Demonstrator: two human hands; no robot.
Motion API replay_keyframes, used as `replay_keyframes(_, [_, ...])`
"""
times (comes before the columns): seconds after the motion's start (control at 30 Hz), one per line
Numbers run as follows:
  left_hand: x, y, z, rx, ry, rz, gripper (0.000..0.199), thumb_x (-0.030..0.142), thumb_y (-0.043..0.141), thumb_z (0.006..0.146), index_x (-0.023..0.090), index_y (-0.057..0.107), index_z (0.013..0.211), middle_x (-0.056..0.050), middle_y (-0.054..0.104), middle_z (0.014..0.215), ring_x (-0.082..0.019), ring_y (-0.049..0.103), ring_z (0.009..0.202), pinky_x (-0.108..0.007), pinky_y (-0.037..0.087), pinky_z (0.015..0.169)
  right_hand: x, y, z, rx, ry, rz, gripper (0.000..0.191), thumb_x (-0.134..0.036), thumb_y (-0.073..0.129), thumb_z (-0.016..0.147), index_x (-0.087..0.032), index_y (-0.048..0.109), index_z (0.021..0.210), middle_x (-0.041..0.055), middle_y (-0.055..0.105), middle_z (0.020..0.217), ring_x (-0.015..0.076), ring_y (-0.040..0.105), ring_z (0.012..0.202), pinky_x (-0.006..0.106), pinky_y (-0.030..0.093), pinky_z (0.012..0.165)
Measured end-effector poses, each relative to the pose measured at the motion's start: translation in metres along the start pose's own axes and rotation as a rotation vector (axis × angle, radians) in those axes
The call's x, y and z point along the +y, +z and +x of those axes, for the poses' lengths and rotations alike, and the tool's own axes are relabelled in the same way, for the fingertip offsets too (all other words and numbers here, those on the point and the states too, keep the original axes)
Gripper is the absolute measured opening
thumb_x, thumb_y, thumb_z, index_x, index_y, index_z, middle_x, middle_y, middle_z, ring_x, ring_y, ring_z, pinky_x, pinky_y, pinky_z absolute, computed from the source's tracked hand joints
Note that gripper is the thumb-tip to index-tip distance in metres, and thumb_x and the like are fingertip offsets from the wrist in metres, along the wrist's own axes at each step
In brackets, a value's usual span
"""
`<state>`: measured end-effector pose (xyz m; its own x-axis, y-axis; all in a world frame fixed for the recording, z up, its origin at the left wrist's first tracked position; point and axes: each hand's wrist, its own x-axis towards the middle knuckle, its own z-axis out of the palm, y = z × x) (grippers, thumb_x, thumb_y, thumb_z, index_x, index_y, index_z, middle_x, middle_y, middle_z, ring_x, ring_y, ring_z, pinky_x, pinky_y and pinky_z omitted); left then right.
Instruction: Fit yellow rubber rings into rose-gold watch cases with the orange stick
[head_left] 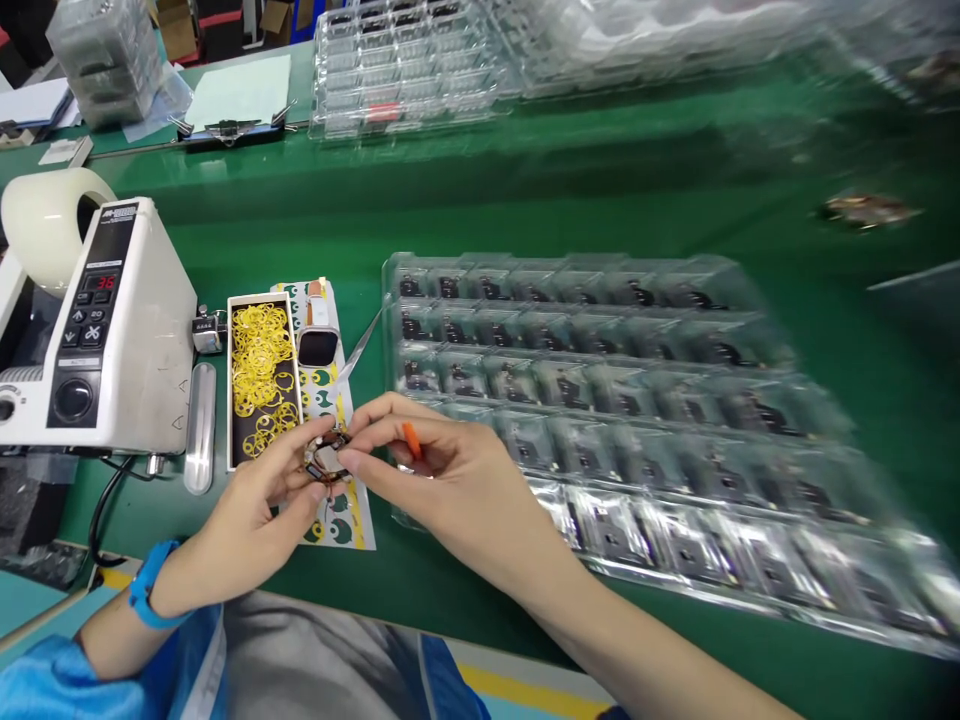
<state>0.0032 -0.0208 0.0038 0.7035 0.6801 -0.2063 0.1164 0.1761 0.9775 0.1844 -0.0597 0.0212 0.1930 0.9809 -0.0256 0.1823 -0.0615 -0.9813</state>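
My left hand (262,510), a blue band at its wrist, holds a small round electronic part (327,460) by its edge between thumb and fingers. Dark and copper-coloured bits ring its pale middle. My right hand (435,470) pinches at the right side of the same part with thumb and forefinger. A narrow orange piece (412,441) shows among the right fingers; what it belongs to is hidden. Beneath the hands lies a sticker sheet (349,520) with yellow and green shapes. Just beyond is a box (295,370) of yellow ring-shaped pieces (259,350).
On the left stands a white tape dispenser (142,330) with a tape roll (45,225). A smartwatch-like object (318,345) and thin pale strip (364,345) lie by the box. A clear compartment tray (637,400) of dark parts spreads right. Behind are a clipboard (240,95) and more trays (405,70).
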Motion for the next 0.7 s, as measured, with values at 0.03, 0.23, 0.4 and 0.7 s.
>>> replay_keyframes(0.03, [0.0, 0.001, 0.0, 0.0, 0.01, -0.006, 0.045, 0.025, 0.05, 0.096, 0.029, 0.047, 0.141, -0.002, 0.06, 0.076, -0.02, 0.064, 0.089, -0.038, 0.052, 0.096, 0.0, 0.001, -0.001, 0.016, -0.017, -0.021, 0.016, -0.026, 0.063, 0.077, -0.021, 0.066, 0.062, 0.0015, 0.059, 0.075, 0.0109, 0.048, 0.057, 0.024, 0.039, 0.05])
replay_keyframes(0.23, [0.003, 0.006, 0.004, 0.056, 0.052, -0.057, 0.044, 0.012, 0.051, 0.091, 0.026, 0.054, 0.132, -0.004, 0.065, 0.103, -0.014, 0.064, 0.084, -0.032, 0.054, 0.093, 0.003, 0.009, -0.005, 0.1, -0.11, -0.081, 0.017, -0.019, 0.061, 0.079, -0.021, 0.063, 0.062, 0.0022, 0.062, 0.077, 0.0136, 0.056, 0.066, 0.025, 0.044, 0.055])
replay_keyframes(0.4, [0.003, 0.011, 0.007, 0.131, 0.093, -0.089, 0.032, 0.012, 0.055, 0.088, 0.024, 0.059, 0.117, 0.001, 0.062, 0.083, -0.01, 0.059, 0.068, -0.023, 0.055, 0.079, 0.007, 0.015, -0.007, 0.141, -0.195, -0.125, 0.017, -0.016, 0.06, 0.081, -0.021, 0.061, 0.065, 0.0013, 0.062, 0.078, 0.0138, 0.059, 0.069, 0.025, 0.048, 0.059])
replay_keyframes(0.7, [0.006, 0.02, 0.015, 0.308, 0.069, -0.108, 0.018, 0.026, 0.066, 0.084, 0.018, 0.06, 0.1, 0.0, 0.062, 0.071, -0.012, 0.062, 0.065, -0.024, 0.056, 0.067, 0.015, 0.017, -0.009, 0.233, -0.38, -0.359, 0.007, -0.017, 0.06, 0.084, -0.022, 0.055, 0.086, 0.0027, 0.064, 0.083, 0.0177, 0.063, 0.076, 0.028, 0.047, 0.06])
